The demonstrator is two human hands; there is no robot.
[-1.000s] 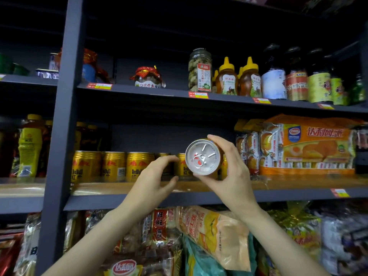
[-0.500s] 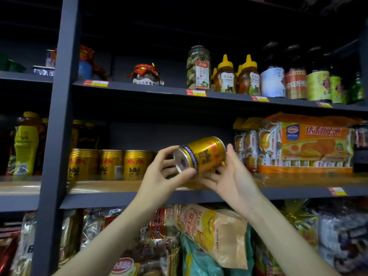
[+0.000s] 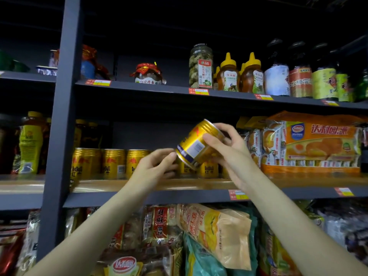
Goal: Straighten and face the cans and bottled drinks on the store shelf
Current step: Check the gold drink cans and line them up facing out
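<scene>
Gold can (image 3: pixel 196 145) now tilted (barcode out) between both hands

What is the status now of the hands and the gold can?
Right hand grips gold can, tilted, barcode facing out. Left hand pinches its lower rim. Shelf row stands below, nothing blocking.

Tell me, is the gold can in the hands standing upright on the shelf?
No, the gold can is tilted in the air above the shelf, held by the right hand and left hand.
</scene>
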